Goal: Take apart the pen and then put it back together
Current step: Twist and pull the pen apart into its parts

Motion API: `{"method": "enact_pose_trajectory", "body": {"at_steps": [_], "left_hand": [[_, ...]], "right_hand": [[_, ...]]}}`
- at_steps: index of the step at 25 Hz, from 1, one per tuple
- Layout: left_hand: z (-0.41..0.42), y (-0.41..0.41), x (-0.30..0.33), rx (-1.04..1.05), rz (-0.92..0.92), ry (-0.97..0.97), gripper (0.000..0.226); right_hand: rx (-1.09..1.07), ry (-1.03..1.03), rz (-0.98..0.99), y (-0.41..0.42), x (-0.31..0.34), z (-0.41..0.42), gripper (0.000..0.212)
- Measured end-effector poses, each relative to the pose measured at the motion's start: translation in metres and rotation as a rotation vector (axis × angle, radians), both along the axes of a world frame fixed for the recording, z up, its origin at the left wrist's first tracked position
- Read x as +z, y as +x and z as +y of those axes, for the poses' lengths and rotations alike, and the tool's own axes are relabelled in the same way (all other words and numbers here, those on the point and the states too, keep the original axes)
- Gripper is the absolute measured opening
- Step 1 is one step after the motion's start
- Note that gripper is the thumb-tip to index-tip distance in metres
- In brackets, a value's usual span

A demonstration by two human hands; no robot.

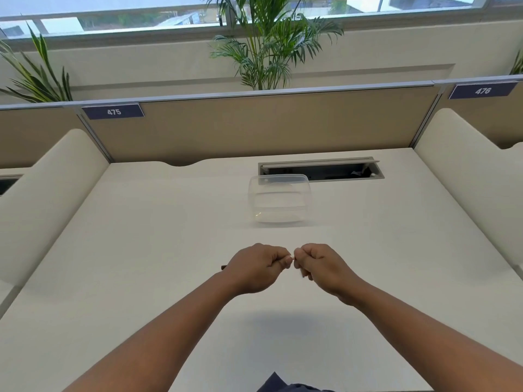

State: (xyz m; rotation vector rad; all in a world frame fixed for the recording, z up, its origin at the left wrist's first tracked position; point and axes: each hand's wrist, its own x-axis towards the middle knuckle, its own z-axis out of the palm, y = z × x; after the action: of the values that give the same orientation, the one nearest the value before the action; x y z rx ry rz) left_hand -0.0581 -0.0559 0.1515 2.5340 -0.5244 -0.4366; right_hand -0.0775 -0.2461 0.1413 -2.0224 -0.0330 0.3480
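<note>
Dark plastic is all we can see of the pen (224, 267): a short tip poking out past the outer edge of our left hand (256, 268), low over the white desk (141, 250). The rest of the barrel is buried inside our two fists. Our left hand is curled tight around the pen body, and our right hand (321, 267) is closed just beside it, thumb and forefinger pinched on something small and pale where the two hands nearly touch. Whether that is the pen's other end or a loose part, we cannot tell.

We judge this to be a pull or a twist at the joint, with both hands working against each other. Whether we are separating the pieces or pressing them home again is not clear, since no loose parts lie on the desk. The clear plastic container (278, 199) stands well apart, further back and empty as far as we can see.

The next move calls for a firm hold with the left hand while the right turns or draws along the barrel's line, kept straight so nothing small springs away
</note>
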Motion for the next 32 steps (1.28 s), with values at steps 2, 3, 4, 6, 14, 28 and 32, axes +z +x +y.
{"method": "enact_pose_trajectory", "body": {"at_steps": [2,3,4,6,14,28,32], "left_hand": [[0.002,0.001,-0.002,0.008,0.044,-0.011,0.030],[0.003,0.002,-0.003,0.008,0.081,-0.036,0.031],[0.004,0.003,-0.005,0.006,0.123,-0.073,0.032],[0.005,0.004,-0.006,-0.001,0.195,-0.158,0.033],[0.002,0.000,-0.013,-0.120,-0.238,0.148,0.031],[0.002,0.015,-0.019,-0.025,0.216,-0.157,0.030],[0.002,0.020,-0.029,-0.008,0.196,-0.221,0.031]], "right_hand": [[0.037,-0.026,-0.085,-0.001,-0.002,-0.002,0.022],[0.057,-0.044,-0.166,-0.002,-0.003,-0.002,0.016],[0.083,-0.069,-0.243,-0.003,-0.004,-0.002,0.013],[0.133,-0.151,-0.376,-0.002,-0.006,-0.003,0.017],[0.039,-0.023,0.043,0.000,-0.003,0.000,0.034],[0.199,-0.270,-0.544,0.007,-0.020,-0.008,0.012],[0.260,-0.441,-0.657,0.012,-0.021,-0.011,0.020]]}}
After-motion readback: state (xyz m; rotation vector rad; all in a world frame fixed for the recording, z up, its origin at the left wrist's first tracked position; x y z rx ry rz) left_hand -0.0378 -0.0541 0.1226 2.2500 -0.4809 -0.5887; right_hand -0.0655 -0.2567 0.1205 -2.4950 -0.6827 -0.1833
